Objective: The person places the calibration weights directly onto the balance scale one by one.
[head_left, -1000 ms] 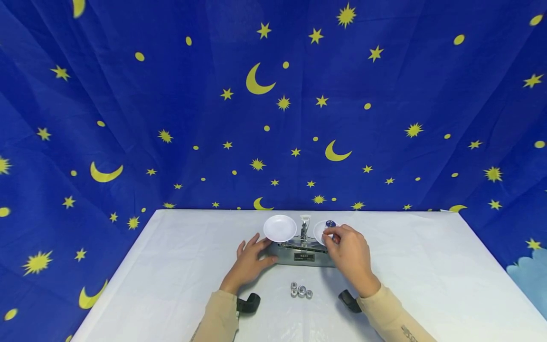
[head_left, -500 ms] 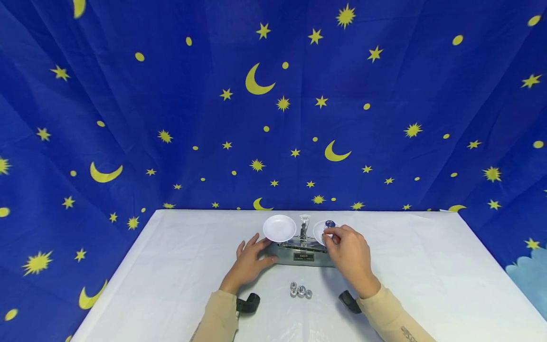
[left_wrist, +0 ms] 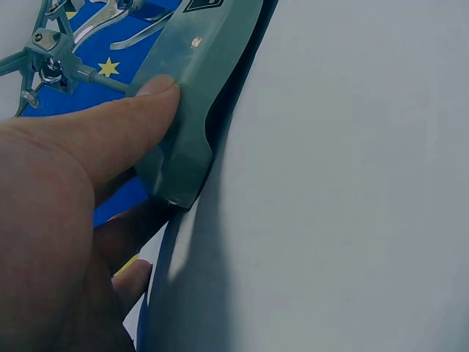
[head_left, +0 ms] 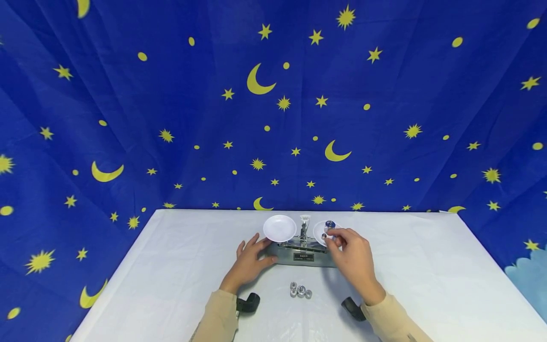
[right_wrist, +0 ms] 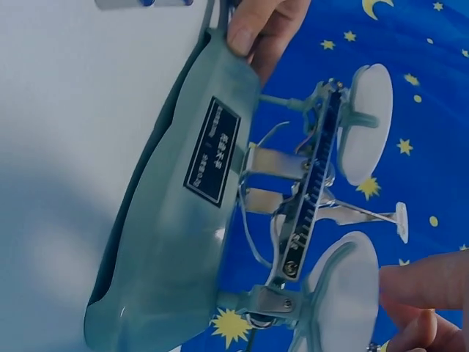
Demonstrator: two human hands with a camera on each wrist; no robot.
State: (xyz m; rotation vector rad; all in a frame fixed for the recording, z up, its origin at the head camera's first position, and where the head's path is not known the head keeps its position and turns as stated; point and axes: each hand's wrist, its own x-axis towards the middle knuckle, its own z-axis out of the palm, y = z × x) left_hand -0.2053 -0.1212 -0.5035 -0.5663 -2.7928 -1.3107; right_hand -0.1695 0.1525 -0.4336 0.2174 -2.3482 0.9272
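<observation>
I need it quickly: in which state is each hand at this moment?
Left hand: gripping one end of the balance base.
Right hand: at a small weight by the right pan; whether it grips cannot be told.

right pan (head_left: 318, 232) partly hidden, left sleeve (head_left: 217, 314) cut off

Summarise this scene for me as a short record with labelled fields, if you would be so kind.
Equipment: balance with left pan and right pan
Left hand: holding the balance's left end, thumb in front
Right hand: at the right pan, fingertips by a small weight; whether gripped is unclear
Right pan load: a larger weight
Loose weights: four, together on the white table in front of the balance
Backdrop: blue cloth with yellow moons and stars
</observation>
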